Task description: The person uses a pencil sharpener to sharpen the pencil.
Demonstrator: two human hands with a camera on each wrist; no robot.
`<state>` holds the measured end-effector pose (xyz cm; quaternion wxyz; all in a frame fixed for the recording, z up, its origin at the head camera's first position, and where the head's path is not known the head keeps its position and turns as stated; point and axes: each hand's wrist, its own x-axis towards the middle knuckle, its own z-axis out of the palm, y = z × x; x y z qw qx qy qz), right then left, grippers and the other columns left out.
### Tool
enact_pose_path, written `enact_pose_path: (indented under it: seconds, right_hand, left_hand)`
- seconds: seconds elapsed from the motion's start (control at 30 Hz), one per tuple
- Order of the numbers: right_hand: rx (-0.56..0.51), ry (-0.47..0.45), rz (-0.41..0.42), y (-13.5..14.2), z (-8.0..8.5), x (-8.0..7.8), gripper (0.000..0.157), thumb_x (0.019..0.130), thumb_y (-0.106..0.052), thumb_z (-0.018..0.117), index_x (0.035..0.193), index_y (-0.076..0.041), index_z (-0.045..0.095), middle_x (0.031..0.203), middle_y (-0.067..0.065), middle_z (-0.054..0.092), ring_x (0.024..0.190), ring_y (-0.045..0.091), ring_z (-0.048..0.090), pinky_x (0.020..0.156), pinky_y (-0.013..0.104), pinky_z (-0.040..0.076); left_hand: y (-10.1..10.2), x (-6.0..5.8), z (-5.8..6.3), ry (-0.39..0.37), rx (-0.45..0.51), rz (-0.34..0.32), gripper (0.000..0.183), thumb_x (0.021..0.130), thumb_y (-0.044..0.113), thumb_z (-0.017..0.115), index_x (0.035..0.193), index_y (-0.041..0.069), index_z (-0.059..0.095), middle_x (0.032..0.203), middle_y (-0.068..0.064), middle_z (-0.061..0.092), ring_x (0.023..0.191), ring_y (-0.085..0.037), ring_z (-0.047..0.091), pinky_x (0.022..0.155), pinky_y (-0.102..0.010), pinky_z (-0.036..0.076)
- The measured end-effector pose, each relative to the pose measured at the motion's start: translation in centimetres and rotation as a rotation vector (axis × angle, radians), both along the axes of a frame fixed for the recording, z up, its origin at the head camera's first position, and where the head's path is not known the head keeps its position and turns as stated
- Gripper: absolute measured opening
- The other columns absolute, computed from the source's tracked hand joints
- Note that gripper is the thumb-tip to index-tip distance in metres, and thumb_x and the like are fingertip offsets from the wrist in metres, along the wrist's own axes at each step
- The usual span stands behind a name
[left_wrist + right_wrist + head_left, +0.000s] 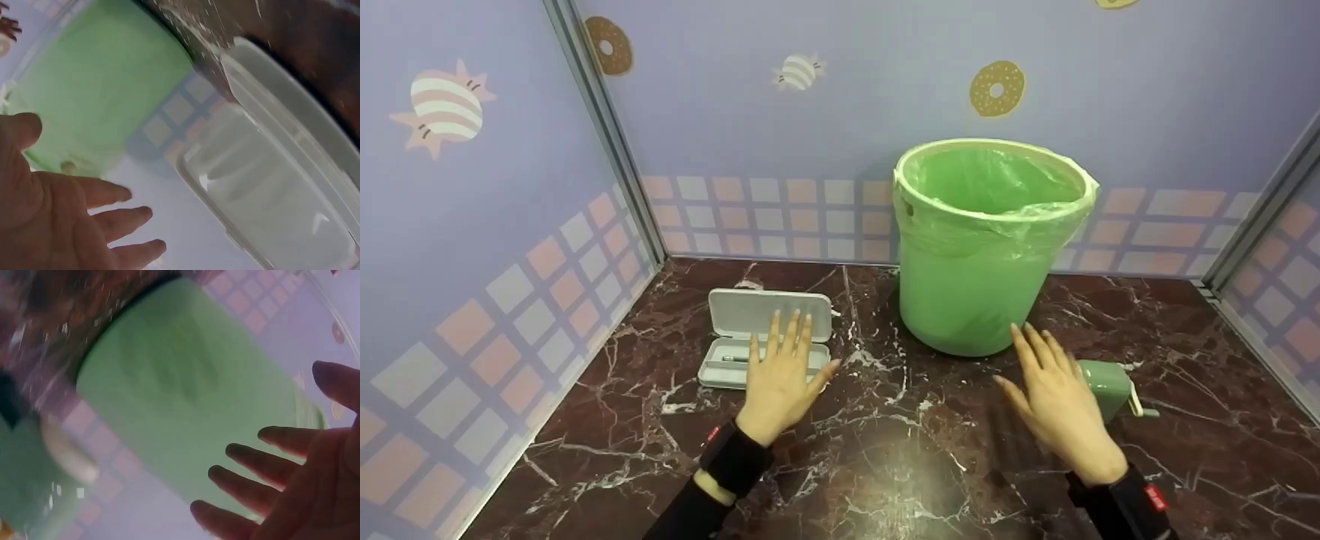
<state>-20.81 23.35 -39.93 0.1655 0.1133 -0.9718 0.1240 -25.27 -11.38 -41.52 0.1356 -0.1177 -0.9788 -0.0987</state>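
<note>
My left hand point(781, 386), fingers straight and spread, hovers over the front of an open white pencil case point(729, 311) in the head view. Its lid stands up at the back, and a slim grey pen-like stick point(732, 358) lies in the tray, partly hidden by the fingers. On the other side, my right hand point(1057, 397) has its fingers extended and holds nothing. It overlaps the left part of a green crank pencil sharpener point(1106, 386), whose pale handle point(1136, 397) sticks out to the right. The left wrist view shows an empty palm beside the case lid point(270, 185).
Behind the hands, a tall green bin point(971, 285) with a clear plastic liner point(1035, 232) stands toward the back wall. Patterned panels point(840, 97) enclose the dark red marble-patterned table point(877, 450) at the back and both sides.
</note>
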Motion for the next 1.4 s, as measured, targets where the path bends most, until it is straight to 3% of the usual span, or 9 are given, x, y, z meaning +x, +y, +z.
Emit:
enact_pose_path:
  seconds: [0.2,0.33,0.47,0.63,0.73,0.97,1.17,1.4]
  right_hand:
    - [-0.035,0.029,0.084,-3.3,-1.6,-1.8,0.069,0.095,-0.031,0.061,0.149,0.003,0.034,0.145,0.031,0.044,0.134,0.049,0.042,0.113,0.06,0.031]
    - [-0.093,0.05,0.118,-6.1,-2.3,-3.5,0.063,0.094,-0.027,0.065,0.144,0.004,0.041,0.136,0.03,0.053,0.127,0.046,0.05,0.107,0.059,0.04]
    - [-0.197,0.034,0.151,-9.0,-2.9,-5.2,0.058,0.091,-0.022,0.069,0.139,0.002,0.049,0.131,0.026,0.059,0.122,0.041,0.055,0.103,0.054,0.046]
    - [-0.306,0.002,0.216,-12.5,-3.7,-6.9,0.051,0.087,-0.015,0.072,0.132,0.006,0.055,0.124,0.027,0.063,0.115,0.042,0.06,0.102,0.053,0.047]
    - [-0.364,-0.016,0.257,-14.3,-4.3,-7.9,0.046,0.085,-0.012,0.073,0.124,0.009,0.06,0.117,0.028,0.066,0.11,0.043,0.062,0.1,0.053,0.047]
    - [-0.415,-0.097,0.293,-17.8,-5.6,-9.6,0.033,0.085,-0.013,0.074,0.106,0.012,0.068,0.097,0.025,0.072,0.092,0.039,0.07,0.086,0.049,0.054]
    - [-0.337,-0.111,0.255,-20.4,-5.6,-9.7,0.022,0.082,-0.017,0.077,0.075,0.002,0.069,0.073,0.017,0.071,0.071,0.034,0.068,0.066,0.045,0.054]
    - [-0.262,-0.144,0.238,-22.1,-5.4,-9.4,0.018,0.075,-0.008,0.08,0.077,0.005,0.067,0.079,0.02,0.072,0.082,0.036,0.07,0.075,0.045,0.055]
  left_hand:
    - [-3.5,-1.7,0.9,-0.111,-0.025,0.062,0.077,0.097,0.052,0.052,0.152,0.003,0.032,0.164,-0.017,0.017,0.152,-0.041,0.011,0.12,-0.061,0.013]
    - [-6.5,-2.5,1.4,-0.1,0.024,0.117,0.069,0.093,0.036,0.065,0.144,-0.005,0.043,0.158,-0.025,0.03,0.145,-0.046,0.029,0.112,-0.059,0.034]
    - [-9.0,-2.7,1.4,-0.07,0.107,0.176,0.053,0.089,0.019,0.07,0.13,-0.011,0.054,0.14,-0.03,0.051,0.127,-0.048,0.049,0.092,-0.062,0.05]
    - [-11.1,-3.0,1.0,-0.083,0.155,0.266,0.026,0.085,0.007,0.067,0.102,-0.012,0.064,0.108,-0.033,0.066,0.102,-0.052,0.063,0.079,-0.063,0.053]
    - [-12.0,-3.3,0.5,-0.101,0.168,0.305,0.022,0.084,0.004,0.065,0.095,-0.014,0.064,0.101,-0.038,0.066,0.095,-0.055,0.064,0.075,-0.064,0.053]
    - [-13.0,-3.9,-0.8,-0.127,0.209,0.281,0.02,0.078,-0.001,0.06,0.093,-0.015,0.063,0.099,-0.04,0.065,0.092,-0.058,0.063,0.074,-0.063,0.052]
    - [-13.4,-4.3,-1.5,-0.08,0.241,0.243,0.017,0.078,-0.005,0.057,0.091,-0.013,0.065,0.096,-0.04,0.065,0.09,-0.059,0.063,0.074,-0.064,0.05]
    - [-13.7,-4.3,-2.0,-0.06,0.218,0.2,0.022,0.073,-0.013,0.052,0.09,-0.014,0.066,0.093,-0.039,0.066,0.087,-0.057,0.064,0.077,-0.062,0.052]
